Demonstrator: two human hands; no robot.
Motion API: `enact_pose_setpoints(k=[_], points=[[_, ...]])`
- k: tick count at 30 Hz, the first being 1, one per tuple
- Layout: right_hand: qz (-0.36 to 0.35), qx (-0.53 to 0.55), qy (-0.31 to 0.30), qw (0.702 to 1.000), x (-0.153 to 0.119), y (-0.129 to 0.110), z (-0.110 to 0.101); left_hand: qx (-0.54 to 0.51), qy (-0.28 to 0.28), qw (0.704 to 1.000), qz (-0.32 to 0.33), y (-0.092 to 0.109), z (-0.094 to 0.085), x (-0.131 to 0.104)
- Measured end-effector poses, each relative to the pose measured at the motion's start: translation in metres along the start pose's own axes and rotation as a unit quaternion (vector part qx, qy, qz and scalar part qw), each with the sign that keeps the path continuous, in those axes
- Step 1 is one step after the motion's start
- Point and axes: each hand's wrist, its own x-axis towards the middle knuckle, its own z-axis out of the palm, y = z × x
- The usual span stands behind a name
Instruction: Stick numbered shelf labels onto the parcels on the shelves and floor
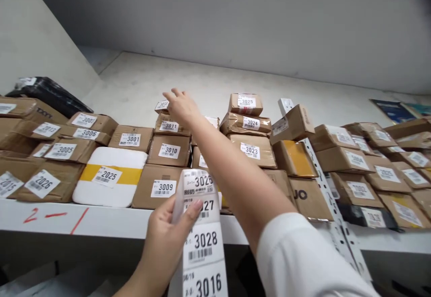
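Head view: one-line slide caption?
Left hand holds a strip of numbered barcode labels while the right hand reaches up to a small labelled box atop stacked cardboard parcels.

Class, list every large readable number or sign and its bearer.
White paper label strip:
"3026"
"3028"
"3016"
White box with yellow band:
"2025"
White shelf edge, red:
"2 — /"
Brown cardboard boxes:
"2015"
"2026"
"3006"
"3005"
"3001"
"3011"
"3010"
"3009"
"3025"
"3024"
"3023"
Others: too small, blurred or covered for certainty.

A white label strip, printed 3026 and 3028 among others, hangs at near centre; a small labelled box sits far, left of centre.
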Motion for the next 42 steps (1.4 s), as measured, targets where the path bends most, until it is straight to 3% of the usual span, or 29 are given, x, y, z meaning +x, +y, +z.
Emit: enact_pose_setpoints(k=[4,7,10,13,16,19,21,23,24,27,29,32,35,38,42], points=[[0.019,0.032,-0.072,0.997,0.021,-0.002,0.024,0.002,0.053,0.996,-0.074,0.010,-0.039,-0.020],[0.016,0.057,-0.065,0.996,0.019,0.010,0.030,0.017,0.082,0.992,-0.096,0.017,-0.056,-0.027],[0.009,0.080,-0.044,0.996,0.012,0.026,0.030,0.026,0.098,0.990,-0.102,0.020,-0.062,-0.028],[0.019,0.077,-0.070,0.994,0.005,0.034,0.021,0.023,0.105,0.988,-0.112,0.021,-0.058,-0.025],[0.049,0.075,-0.031,0.996,-0.012,0.025,-0.001,0.015,0.130,0.984,-0.122,0.024,-0.046,-0.021],[0.070,0.222,0.050,0.971,-0.056,0.001,-0.037,-0.013,0.159,0.983,-0.090,0.028,-0.034,-0.018],[0.080,0.402,-0.043,0.911,-0.104,-0.016,-0.062,-0.022,0.150,0.987,-0.062,0.028,-0.028,-0.015],[0.106,0.513,-0.162,0.836,-0.158,-0.027,-0.081,0.005,0.093,0.993,-0.067,0.024,-0.023,-0.010],[0.137,0.538,-0.165,0.815,-0.184,-0.029,-0.088,0.033,0.049,0.996,-0.071,0.020,-0.020,-0.008],[0.270,0.553,-0.092,0.783,-0.252,-0.028,-0.097,0.119,-0.093,0.987,-0.048,0.001,-0.002,0.000],[0.340,0.534,-0.054,0.772,-0.284,-0.022,-0.101,0.117,-0.142,0.982,-0.028,-0.015,0.019,0.002],[0.403,0.486,-0.012,0.775,-0.317,-0.008,-0.111,0.081,-0.166,0.982,-0.033,-0.039,0.058,-0.002],[0.452,0.452,0.016,0.769,-0.342,0.006,-0.125,0.123,-0.198,0.973,0.003,-0.057,0.093,-0.009],[0.478,0.435,0.038,0.762,-0.360,0.017,-0.134,0.179,-0.193,0.963,0.064,-0.071,0.115,-0.014],[0.484,0.373,0.080,0.788,-0.375,0.021,-0.139,0.220,-0.148,0.960,0.085,-0.086,0.131,-0.021]])
